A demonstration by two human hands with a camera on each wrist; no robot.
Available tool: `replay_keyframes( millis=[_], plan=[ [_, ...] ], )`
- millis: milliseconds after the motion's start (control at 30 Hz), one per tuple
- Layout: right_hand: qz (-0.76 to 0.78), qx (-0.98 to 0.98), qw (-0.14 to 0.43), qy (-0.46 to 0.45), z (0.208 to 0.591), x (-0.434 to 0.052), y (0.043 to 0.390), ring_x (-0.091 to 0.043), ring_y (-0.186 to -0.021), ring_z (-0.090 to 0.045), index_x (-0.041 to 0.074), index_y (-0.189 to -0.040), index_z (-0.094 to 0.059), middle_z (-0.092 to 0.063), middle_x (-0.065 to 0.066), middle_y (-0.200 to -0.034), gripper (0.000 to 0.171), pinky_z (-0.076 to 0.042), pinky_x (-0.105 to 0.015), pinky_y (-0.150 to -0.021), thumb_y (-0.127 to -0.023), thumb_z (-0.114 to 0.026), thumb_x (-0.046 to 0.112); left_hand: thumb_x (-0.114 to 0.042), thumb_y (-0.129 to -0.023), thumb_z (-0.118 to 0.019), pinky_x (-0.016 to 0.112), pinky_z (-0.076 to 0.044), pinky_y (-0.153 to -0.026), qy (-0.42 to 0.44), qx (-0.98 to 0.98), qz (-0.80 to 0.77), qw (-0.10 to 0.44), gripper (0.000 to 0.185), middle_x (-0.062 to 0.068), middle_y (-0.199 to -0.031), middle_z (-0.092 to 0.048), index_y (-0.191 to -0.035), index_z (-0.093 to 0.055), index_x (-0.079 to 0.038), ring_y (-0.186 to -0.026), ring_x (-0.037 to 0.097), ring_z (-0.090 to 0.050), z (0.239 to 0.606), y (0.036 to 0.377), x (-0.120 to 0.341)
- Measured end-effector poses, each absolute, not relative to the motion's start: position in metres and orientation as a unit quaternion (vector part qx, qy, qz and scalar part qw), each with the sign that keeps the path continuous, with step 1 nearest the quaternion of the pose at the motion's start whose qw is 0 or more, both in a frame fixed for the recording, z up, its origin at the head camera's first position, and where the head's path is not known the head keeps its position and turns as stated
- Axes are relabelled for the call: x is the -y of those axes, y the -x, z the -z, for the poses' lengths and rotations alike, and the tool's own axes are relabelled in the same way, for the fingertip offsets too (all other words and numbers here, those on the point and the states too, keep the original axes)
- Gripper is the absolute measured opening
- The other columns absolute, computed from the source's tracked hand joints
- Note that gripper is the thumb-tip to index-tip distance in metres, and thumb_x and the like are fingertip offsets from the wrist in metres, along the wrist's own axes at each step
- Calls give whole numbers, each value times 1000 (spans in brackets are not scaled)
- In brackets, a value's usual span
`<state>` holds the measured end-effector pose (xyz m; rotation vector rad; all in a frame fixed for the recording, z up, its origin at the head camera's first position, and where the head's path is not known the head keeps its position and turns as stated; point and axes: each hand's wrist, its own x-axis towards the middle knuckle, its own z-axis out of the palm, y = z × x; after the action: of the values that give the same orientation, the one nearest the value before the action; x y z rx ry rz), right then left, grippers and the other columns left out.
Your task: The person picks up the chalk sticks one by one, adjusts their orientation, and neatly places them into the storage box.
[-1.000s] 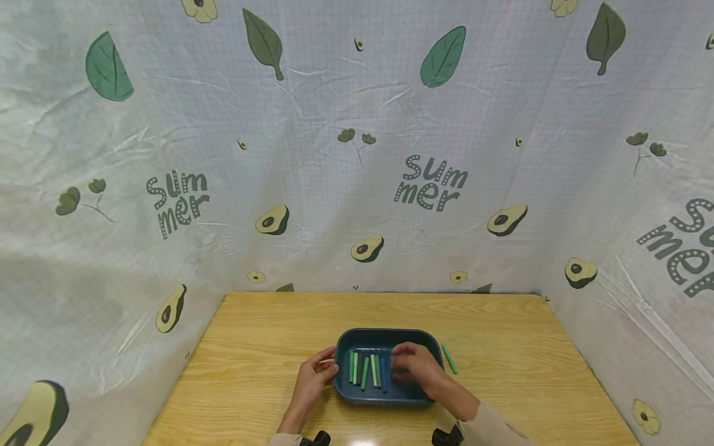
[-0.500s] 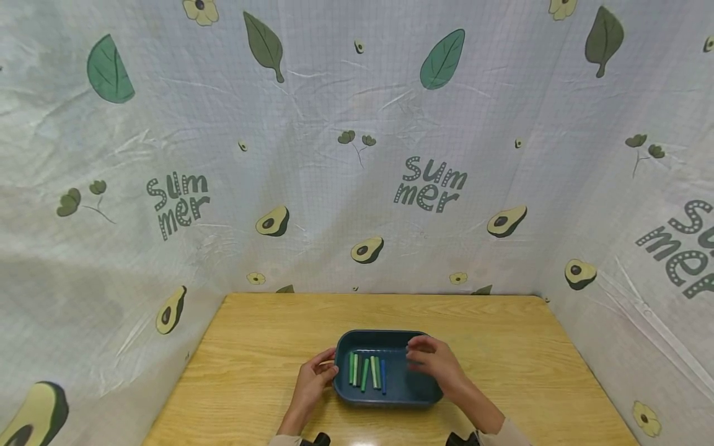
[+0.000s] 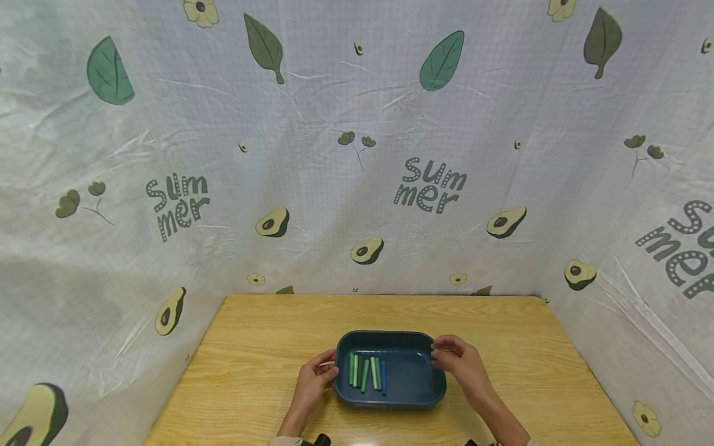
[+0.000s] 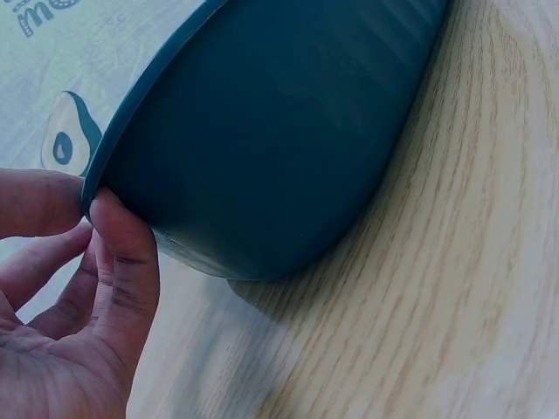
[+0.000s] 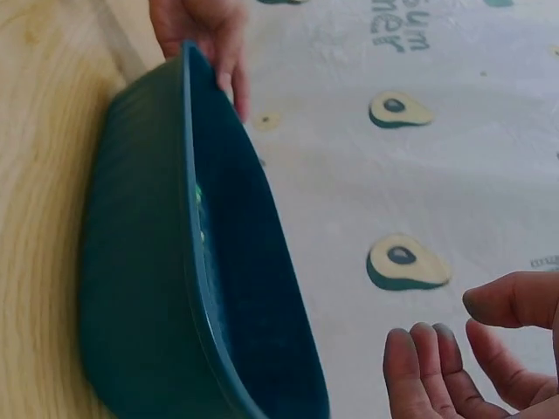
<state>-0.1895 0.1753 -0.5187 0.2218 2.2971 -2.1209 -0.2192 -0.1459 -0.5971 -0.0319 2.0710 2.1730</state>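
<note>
My left hand (image 3: 308, 384) pinches the left rim of a dark teal plastic tub (image 3: 417, 375), thumb and finger at its lip in the left wrist view. Inside, several thin chalk-like sticks (image 3: 365, 375) lie side by side in the left half: green, pale green, one dark, and a blue stick (image 3: 383, 378) at the row's right end. My right hand (image 3: 467, 370) is over the tub's right rim. In the right wrist view its dusty-looking fingers (image 5: 430, 362) are loosely bent, nothing between them and the thumb. The green stick seen earlier beside the tub is out of sight.
A wooden table (image 3: 268, 328) carries the tub near its front middle. White patterned sheeting (image 3: 312, 186) rises behind the table and along both sides.
My right hand has moved right, from above the tub's inside to its right rim. The green stick on the table to the right no longer shows. My left hand has stayed at the rim.
</note>
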Motion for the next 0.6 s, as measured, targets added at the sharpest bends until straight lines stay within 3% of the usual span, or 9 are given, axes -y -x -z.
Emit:
replay_keyframes(
  millis=[300,600],
  plan=[
    [604,-791,-70,-74,519,-187,183,-4,-94,-63,3,-118,-62,-66,-9,-115,27,-52,-22,-81,-92,-67,12,2,-93,-60,27,-54,-70,12,-687,-723,68,48,27,-131,-51,-140,-49,5,-91,6,-57,594,218,145],
    [589,-783,-164,-114,526,-190,181,3,-94,-59,5,-118,-63,-66,-12,-117,26,-49,-14,-81,-94,-65,14,3,-92,-60,27,-54,-70,12,-687,-723,66,49,28,-131,-51,-139,-49,6,-92,8,-58,594,217,145]
  ],
)
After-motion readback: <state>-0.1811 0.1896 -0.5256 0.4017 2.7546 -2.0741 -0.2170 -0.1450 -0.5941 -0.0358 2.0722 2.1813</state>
